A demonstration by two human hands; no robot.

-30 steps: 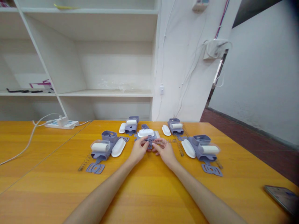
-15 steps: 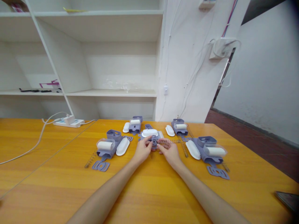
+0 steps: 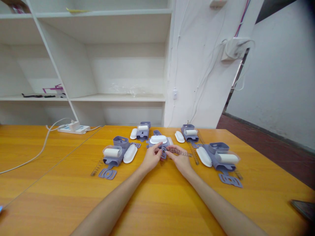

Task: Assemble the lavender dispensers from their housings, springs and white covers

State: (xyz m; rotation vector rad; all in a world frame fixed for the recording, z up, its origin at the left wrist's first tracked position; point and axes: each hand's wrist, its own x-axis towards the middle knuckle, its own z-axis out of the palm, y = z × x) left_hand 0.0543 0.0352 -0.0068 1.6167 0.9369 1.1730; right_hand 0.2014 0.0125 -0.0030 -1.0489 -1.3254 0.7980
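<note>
In front of me my left hand (image 3: 151, 158) pinches a small grey-purple slotted plate (image 3: 163, 152) from its left side. My right hand (image 3: 181, 162) has its fingers closed on a long coil spring (image 3: 182, 152), which reaches rightward over the hand, its left end at the plate. Whether the spring is hooked onto the plate I cannot tell, since fingertips cover that spot. Just behind the hands sits a grey-purple housing with a white oval cover (image 3: 158, 139) on it.
Similar sets of parts lie around: grey-purple housings (image 3: 115, 160), white rollers (image 3: 227, 158), white oval covers (image 3: 204, 156), slotted plates (image 3: 230, 180) and springs (image 3: 97, 166). A power strip (image 3: 73, 128) with a cable is at the back left, a dark flat device (image 3: 304, 209) at the right edge.
The slotted plate has turned and tilted slightly between my fingers. The spring's free right end has swung a little toward me. Both hands stay in nearly the same place.
</note>
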